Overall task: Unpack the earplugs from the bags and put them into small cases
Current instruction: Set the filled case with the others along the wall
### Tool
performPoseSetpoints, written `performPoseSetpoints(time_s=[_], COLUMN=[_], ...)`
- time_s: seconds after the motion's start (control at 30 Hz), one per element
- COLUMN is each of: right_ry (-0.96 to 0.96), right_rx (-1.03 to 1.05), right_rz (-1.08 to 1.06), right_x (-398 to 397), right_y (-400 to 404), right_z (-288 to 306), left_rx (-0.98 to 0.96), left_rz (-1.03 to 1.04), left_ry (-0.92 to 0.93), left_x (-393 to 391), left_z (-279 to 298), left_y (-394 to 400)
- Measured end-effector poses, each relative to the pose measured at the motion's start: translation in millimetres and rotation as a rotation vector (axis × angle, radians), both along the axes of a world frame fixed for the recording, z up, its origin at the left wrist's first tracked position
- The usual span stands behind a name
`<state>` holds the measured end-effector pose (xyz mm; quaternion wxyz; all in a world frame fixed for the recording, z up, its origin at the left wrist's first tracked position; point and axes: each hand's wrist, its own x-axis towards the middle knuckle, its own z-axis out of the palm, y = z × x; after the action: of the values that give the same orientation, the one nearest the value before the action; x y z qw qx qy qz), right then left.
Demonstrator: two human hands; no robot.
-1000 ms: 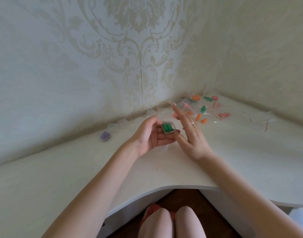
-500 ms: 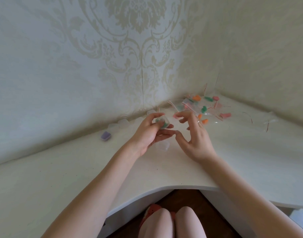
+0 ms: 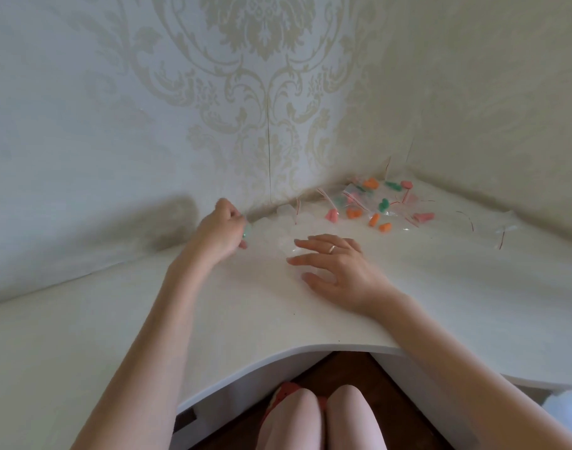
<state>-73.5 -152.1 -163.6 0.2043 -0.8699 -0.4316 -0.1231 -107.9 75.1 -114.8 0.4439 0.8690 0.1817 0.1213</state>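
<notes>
While left hand [image 3: 218, 230] pinches green-filled case [image 3: 247, 231] near wall, right hand [image 3: 338, 266] fingers spread.

My left hand [image 3: 220, 229] is blurred, and its curled fingers cover most of the small case [image 3: 247, 231]; only a smeared green edge shows, so I cannot tell whether its lid is closed. Under my right hand [image 3: 338, 267] something clear and pale [image 3: 286, 245] lies on the white desk [image 3: 115, 336], too faint to name. The clear cases by the wall [image 3: 286, 213] melt into the surface. My forearms run off the bottom edge.
</notes>
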Motion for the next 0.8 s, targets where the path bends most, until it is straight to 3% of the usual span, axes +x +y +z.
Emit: performPoseSetpoints(time_s=[0.07, 0.2, 0.3, 0.43, 0.6, 0.8], right_ry=[0.006, 0.027, 0.047, 0.07, 0.079, 0.087], right_rx=[-0.002, 0.02, 0.032, 0.038, 0.052, 0.103], right_rz=[-0.055, -0.105, -0.118, -0.141, -0.149, -0.128], right_x=[4.1, 6.3, 4.7, 5.1, 6.5, 5.2], right_y=[0.1, -1.1, -1.4, -2.4, -1.8, -2.8], right_z=[-2.8, -2.5, -1.5, -1.4, -3.2, -0.5], left_rx=[-0.029, 0.161, 0.07, 0.072, 0.294, 0.38], left_rz=[-0.078, -0.137, -0.133, -0.083, -0.046, 0.0], left_ry=[0.136, 0.313, 0.444, 0.407, 0.491, 0.446], left_x=[-7.2, -15.3, -15.6, -12.8, -20.0, -14.3], left_z=[0.2, -3.8, -5.2, -7.5, -7.6, -11.7], left_y=[11.4, 20.3, 17.2, 26.3, 40.7, 28.1])
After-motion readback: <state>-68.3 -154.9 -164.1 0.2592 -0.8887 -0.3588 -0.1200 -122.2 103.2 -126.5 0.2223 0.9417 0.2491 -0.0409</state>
